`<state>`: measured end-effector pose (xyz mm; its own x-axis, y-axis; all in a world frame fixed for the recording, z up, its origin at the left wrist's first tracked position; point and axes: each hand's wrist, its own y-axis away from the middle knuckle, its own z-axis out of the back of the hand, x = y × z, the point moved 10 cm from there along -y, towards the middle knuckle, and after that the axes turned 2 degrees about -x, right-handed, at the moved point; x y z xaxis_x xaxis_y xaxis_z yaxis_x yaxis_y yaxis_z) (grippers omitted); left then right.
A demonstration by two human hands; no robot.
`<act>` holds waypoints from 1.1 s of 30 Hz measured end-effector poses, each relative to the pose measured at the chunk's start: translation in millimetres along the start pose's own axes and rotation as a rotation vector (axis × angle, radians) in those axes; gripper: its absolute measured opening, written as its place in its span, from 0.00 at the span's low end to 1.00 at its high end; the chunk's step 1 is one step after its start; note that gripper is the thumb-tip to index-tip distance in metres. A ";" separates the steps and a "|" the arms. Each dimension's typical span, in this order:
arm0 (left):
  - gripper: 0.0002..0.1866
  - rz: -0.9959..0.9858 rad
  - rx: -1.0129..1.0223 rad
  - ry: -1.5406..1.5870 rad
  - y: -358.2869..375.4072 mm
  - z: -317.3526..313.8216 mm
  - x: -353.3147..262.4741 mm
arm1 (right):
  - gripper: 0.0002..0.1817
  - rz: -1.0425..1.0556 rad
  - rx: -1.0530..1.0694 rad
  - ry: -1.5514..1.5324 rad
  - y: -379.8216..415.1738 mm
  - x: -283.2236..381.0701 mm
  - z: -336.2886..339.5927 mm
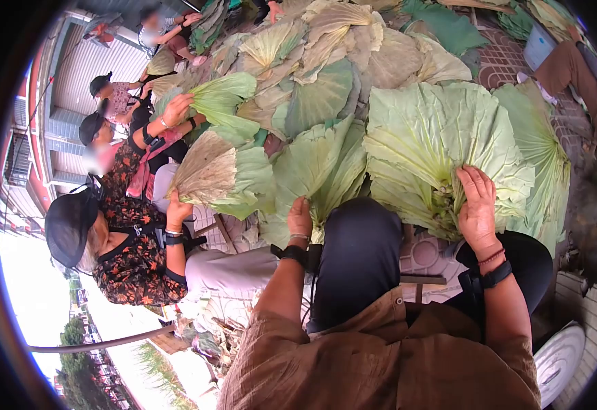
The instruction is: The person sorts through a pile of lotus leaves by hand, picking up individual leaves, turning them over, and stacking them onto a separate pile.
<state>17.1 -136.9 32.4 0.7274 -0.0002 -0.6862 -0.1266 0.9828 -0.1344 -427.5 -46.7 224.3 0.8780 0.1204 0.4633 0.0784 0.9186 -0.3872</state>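
the right hand lies flat, fingers spread, pressing on the centre of a big green lotus leaf that rests on the person's right knee. the leaf is roughly round, its pale veins fanning up and out from under the palm toward its far edge; the right edge overlaps another leaf lying toward the paved ground.

the left hand grips the narrow base of a folded lotus leaf, fingers closed round it; whether the thumb pinches cannot be told. this leaf's long axis runs up and slightly right from the hand, widening like a fan, its far tip touching the leaf pile. it sits just beside the left knee, between the big leaf and a co-worker's folded leaf.

open room is tight: leaves cover everything ahead, the co-worker in a floral shirt sits close on the left, and a bare strip of paving shows only at the right, near a white round lid.
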 end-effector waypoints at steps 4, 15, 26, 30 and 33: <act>0.09 0.074 -0.372 0.487 -39.9 55.3 27.3 | 0.37 0.002 0.003 -0.013 0.4 0.5 0.4; 0.10 0.061 -0.117 -0.194 -9.8 34.7 25.2 | 0.34 0.010 -0.015 -0.006 -5.2 5.8 2.2; 0.24 0.182 0.221 -0.348 19.1 -4.2 -36.8 | 0.34 0.000 0.006 -0.007 -6.9 6.5 0.3; 0.17 0.320 0.151 -0.425 8.4 10.0 -9.1 | 0.34 0.001 0.016 -0.012 -6.6 4.5 -1.3; 0.14 0.318 -0.005 -0.369 -7.5 31.7 1.6 | 0.35 0.003 0.016 -0.004 -6.4 3.6 -0.9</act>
<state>40.6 -138.4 55.0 0.8424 0.3664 -0.3950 -0.3840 0.9226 0.0368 -424.4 -52.5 227.7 0.8763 0.1249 0.4653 0.0677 0.9242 -0.3758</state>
